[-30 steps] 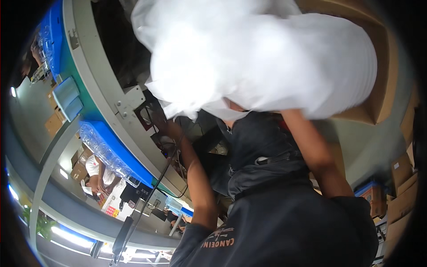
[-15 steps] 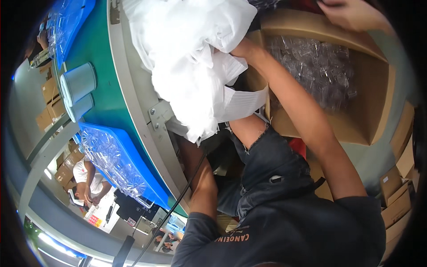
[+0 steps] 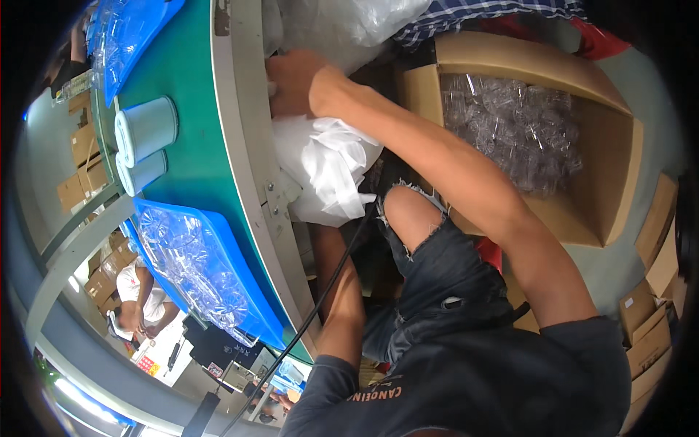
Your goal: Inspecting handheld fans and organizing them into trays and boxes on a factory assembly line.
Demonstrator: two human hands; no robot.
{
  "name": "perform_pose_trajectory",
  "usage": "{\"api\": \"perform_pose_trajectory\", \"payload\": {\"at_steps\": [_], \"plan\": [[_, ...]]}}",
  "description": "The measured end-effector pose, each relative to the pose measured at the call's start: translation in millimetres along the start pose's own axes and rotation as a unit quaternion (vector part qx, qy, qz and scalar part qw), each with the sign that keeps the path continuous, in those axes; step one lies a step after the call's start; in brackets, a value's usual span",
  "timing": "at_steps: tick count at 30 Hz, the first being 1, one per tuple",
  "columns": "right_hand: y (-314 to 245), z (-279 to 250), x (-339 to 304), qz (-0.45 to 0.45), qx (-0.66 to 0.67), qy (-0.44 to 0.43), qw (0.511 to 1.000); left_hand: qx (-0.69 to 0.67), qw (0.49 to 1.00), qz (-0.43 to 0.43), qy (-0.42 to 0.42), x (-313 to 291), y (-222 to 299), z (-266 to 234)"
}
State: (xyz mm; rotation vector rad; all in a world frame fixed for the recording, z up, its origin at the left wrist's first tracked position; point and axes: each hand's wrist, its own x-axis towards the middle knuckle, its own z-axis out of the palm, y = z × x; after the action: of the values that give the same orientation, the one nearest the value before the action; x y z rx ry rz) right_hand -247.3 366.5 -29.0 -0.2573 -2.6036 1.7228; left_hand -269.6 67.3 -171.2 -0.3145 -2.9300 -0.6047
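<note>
A crumpled white plastic bag (image 3: 335, 164) hangs in a bundle beside the edge of the green table, above my lap. My right hand (image 3: 298, 84) is just over the top of the bag, close against the table's pale rim. Its fingers are curled, and whatever lies within them is hidden. My left forearm (image 3: 338, 284) rises along the table edge and disappears under the bag, which hides the left hand entirely. Beyond my right hand is a clear plastic bag (image 3: 342, 29), partly cut off by the top of the view.
A cardboard box (image 3: 611, 175) at right holds many clear plastic pieces (image 3: 513, 131). On the green table (image 3: 200, 167) stand blue trays (image 3: 255, 298) of clear plastic parts and two pale blue rolls (image 3: 149, 131). Checked cloth (image 3: 473, 14) shows at the top; a co-worker (image 3: 138, 291) sits at left.
My right hand has moved left to the table edge. The large white spread of plastic has shrunk to a smaller, lower bundle. Another person's hand at upper right has left the view.
</note>
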Motion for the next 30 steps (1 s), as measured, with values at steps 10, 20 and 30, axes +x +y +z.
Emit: {"api": "perform_pose_trajectory", "payload": {"at_steps": [10,20,30], "plan": [[46.3,93.5,116.9,-0.196,0.642,-0.17,0.722,-0.002,0.999,0.03,-0.01,3.7,17.9,7.8],[-2.8,103.5,119.9,-0.159,-0.081,0.087,0.98,-0.002,0.998,0.063,-0.027,-1.0,28.6,7.9],[-40.9,124.4,113.6,-0.147,-0.1,0.025,0.984,-0.003,0.994,0.102,-0.032,-52.4,33.8,-18.6]]}}
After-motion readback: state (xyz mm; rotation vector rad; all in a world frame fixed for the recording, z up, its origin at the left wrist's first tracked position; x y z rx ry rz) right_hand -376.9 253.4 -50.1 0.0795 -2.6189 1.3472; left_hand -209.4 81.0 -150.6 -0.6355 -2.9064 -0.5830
